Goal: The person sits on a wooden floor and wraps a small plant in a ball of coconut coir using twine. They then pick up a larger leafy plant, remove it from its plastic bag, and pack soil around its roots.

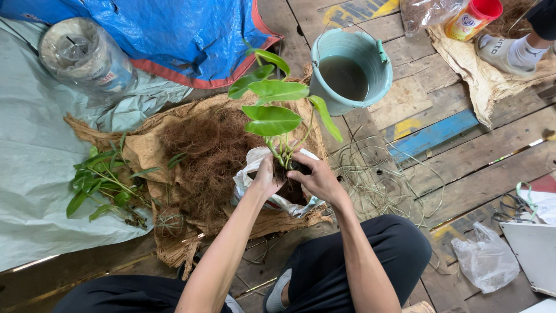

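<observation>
Head view: plank floor (463, 156); left hand (267, 177), right hand (318, 179) grip plant (272, 116).

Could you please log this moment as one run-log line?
left hand: steadies green leafy plant | right hand: presses its base | in: white plastic bag | beside: teal bucket

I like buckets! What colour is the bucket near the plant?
The bucket is pale teal, holding murky brownish water; head view.

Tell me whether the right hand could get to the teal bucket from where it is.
Probably yes: the right hand is at the plant's base, and the teal bucket stands just beyond it, with only leaves partly between.
</observation>
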